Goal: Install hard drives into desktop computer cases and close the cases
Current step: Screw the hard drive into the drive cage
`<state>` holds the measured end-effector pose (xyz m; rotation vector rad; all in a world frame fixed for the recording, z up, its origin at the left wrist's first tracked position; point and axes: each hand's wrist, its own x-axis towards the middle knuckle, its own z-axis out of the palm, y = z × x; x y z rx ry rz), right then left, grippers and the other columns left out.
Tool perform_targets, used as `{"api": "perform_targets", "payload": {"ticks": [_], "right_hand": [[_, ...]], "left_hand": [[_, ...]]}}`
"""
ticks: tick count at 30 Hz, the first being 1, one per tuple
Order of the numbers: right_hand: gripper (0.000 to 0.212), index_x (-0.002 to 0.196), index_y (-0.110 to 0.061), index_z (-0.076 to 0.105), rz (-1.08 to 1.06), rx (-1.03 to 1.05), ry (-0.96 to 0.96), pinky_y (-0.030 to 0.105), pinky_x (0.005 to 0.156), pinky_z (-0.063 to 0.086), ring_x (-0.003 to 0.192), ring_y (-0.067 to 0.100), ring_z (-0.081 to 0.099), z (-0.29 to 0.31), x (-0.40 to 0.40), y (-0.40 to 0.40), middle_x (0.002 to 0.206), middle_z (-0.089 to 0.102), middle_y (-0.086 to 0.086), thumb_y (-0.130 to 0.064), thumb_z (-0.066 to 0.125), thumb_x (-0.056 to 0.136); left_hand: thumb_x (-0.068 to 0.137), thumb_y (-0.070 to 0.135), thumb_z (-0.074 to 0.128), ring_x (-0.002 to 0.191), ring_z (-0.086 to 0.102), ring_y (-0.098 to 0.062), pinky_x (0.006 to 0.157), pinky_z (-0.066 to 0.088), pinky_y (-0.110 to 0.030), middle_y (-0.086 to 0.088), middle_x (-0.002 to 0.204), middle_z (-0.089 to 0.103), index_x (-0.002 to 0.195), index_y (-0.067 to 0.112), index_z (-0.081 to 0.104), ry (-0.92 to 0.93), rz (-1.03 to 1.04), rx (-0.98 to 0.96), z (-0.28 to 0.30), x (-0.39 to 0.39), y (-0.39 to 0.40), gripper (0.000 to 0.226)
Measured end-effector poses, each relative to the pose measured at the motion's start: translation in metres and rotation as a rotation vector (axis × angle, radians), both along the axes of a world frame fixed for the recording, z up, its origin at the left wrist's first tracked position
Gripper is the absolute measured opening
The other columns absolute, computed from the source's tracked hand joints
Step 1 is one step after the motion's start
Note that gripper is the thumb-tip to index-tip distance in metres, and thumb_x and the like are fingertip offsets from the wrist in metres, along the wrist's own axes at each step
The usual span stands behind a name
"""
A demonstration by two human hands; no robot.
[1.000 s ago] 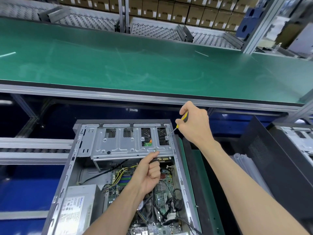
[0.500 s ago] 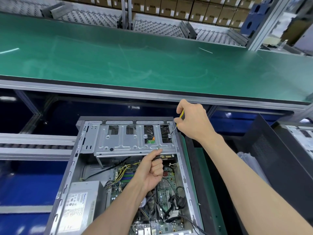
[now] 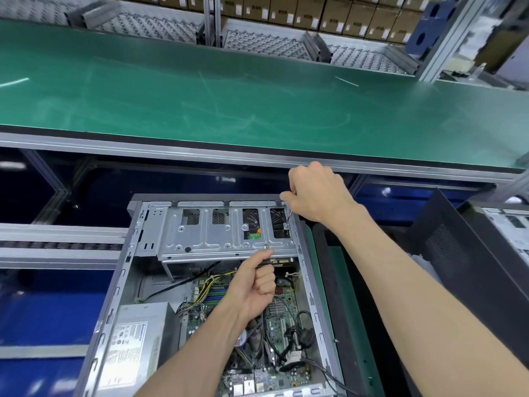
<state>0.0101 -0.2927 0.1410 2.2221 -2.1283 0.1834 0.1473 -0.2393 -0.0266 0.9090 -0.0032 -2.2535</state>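
Observation:
An open desktop case (image 3: 123, 282) lies on its side below me, showing motherboard and cables. A silver drive cage (image 3: 206, 239) spans its far end. My right hand (image 3: 317, 193) grips a screwdriver (image 3: 288, 217) whose tip meets a screw at the cage's right end. My left hand (image 3: 254, 285) is curled, thumb pressed up against the cage's front lip; its fingers reach under the cage, where the edge of a hard drive (image 3: 282, 262) shows. Whether they hold the drive is hidden.
A grey power supply (image 3: 134, 339) fills the case's near left corner. A black side panel (image 3: 469, 267) leans at the right, beside another open case (image 3: 509, 227). A green conveyor belt (image 3: 257, 96) runs across behind, with cardboard boxes (image 3: 315, 12) stacked beyond it.
My right hand has lowered and turned over the screwdriver, hiding its yellow handle; the tip stays at the right-end screw. My left hand stays at the cage lip.

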Motion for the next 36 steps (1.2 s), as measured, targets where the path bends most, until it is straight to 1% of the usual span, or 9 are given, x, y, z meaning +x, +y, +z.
{"api": "perform_targets", "payload": {"ticks": [4, 6, 9, 14, 19, 23, 28, 32, 36], "right_hand": [[0.019, 0.092, -0.016, 0.057, 0.038, 0.092, -0.114, 0.039, 0.07, 0.053, 0.084, 0.03, 0.057, 0.0048, -0.0036, -0.0008, 0.092, 0.06, 0.005, -0.007, 0.063, 0.077], [0.01, 0.093, -0.014, 0.057, 0.002, 0.042, -0.056, 0.037, 0.066, 0.046, 0.08, 0.03, 0.052, 0.0023, -0.0031, -0.0014, 0.089, 0.053, 0.005, -0.016, 0.064, 0.086], [0.019, 0.089, -0.014, 0.053, -0.028, -0.004, 0.036, 0.037, 0.066, 0.04, 0.075, 0.03, 0.048, 0.0012, -0.0006, -0.0019, 0.086, 0.047, 0.004, -0.031, 0.062, 0.092], [0.02, 0.096, -0.015, 0.056, 0.046, 0.084, -0.095, 0.034, 0.065, 0.041, 0.085, 0.03, 0.054, 0.0037, -0.0002, -0.0024, 0.098, 0.058, 0.008, -0.009, 0.062, 0.078], [0.023, 0.097, -0.013, 0.049, 0.014, -0.003, -0.019, 0.037, 0.064, 0.04, 0.077, 0.029, 0.048, 0.0012, 0.0003, -0.002, 0.089, 0.047, 0.006, -0.031, 0.063, 0.093], [0.019, 0.097, -0.014, 0.055, 0.065, 0.057, -0.084, 0.037, 0.064, 0.049, 0.081, 0.029, 0.055, 0.0034, -0.0015, -0.0009, 0.091, 0.057, 0.006, -0.013, 0.065, 0.081], [0.018, 0.093, -0.014, 0.055, 0.008, -0.02, 0.063, 0.036, 0.065, 0.042, 0.075, 0.03, 0.052, 0.0009, 0.0019, -0.0004, 0.085, 0.05, 0.005, -0.03, 0.062, 0.091], [0.02, 0.093, -0.014, 0.055, 0.057, 0.081, -0.037, 0.033, 0.062, 0.041, 0.08, 0.029, 0.055, 0.0066, 0.002, 0.0002, 0.092, 0.059, 0.007, -0.009, 0.063, 0.075], [0.012, 0.088, -0.011, 0.049, 0.05, 0.043, 0.031, 0.032, 0.057, 0.035, 0.074, 0.03, 0.05, 0.0045, 0.0038, 0.0016, 0.079, 0.045, 0.005, -0.015, 0.061, 0.086]], "left_hand": [[0.078, 0.011, 0.074, 0.045, 0.006, -0.008, 0.036, 0.005, -0.019, 0.01, 0.052, 0.014, 0.08, 0.021, 0.054, 0.001, 0.006, -0.003, -0.0011, -0.0001, -0.0006, 0.022], [0.077, 0.012, 0.075, 0.044, 0.006, -0.008, 0.035, 0.006, -0.019, 0.01, 0.051, 0.015, 0.082, 0.021, 0.054, 0.008, 0.003, -0.004, -0.0022, 0.0002, -0.0007, 0.023], [0.077, 0.012, 0.076, 0.044, 0.007, -0.008, 0.033, 0.008, -0.019, 0.01, 0.053, 0.015, 0.081, 0.021, 0.054, 0.005, 0.001, -0.011, -0.0035, 0.0004, -0.0011, 0.024], [0.078, 0.011, 0.075, 0.043, 0.008, -0.007, 0.032, 0.008, -0.018, 0.01, 0.052, 0.015, 0.082, 0.021, 0.055, 0.009, 0.005, -0.012, -0.0038, 0.0003, -0.0013, 0.022], [0.077, 0.011, 0.074, 0.045, 0.006, -0.008, 0.034, 0.007, -0.019, 0.01, 0.056, 0.012, 0.08, 0.021, 0.053, 0.01, 0.0, -0.012, -0.0021, 0.0007, -0.0004, 0.023], [0.076, 0.011, 0.074, 0.046, 0.005, -0.009, 0.036, 0.006, -0.019, 0.009, 0.053, 0.014, 0.08, 0.02, 0.051, 0.016, 0.001, -0.005, -0.0003, 0.0008, -0.0002, 0.025], [0.078, 0.011, 0.073, 0.046, 0.005, -0.009, 0.037, 0.005, -0.019, 0.009, 0.051, 0.016, 0.075, 0.02, 0.049, 0.002, 0.005, 0.001, 0.0024, 0.0008, 0.0002, 0.025], [0.08, 0.011, 0.072, 0.046, 0.006, -0.009, 0.037, 0.006, -0.019, 0.009, 0.052, 0.016, 0.075, 0.02, 0.05, 0.008, 0.008, 0.007, 0.0009, 0.001, -0.0002, 0.024], [0.078, 0.011, 0.074, 0.045, 0.006, -0.009, 0.036, 0.006, -0.019, 0.009, 0.052, 0.016, 0.071, 0.02, 0.049, 0.016, 0.003, -0.003, -0.0008, 0.0013, -0.0004, 0.027]]}}
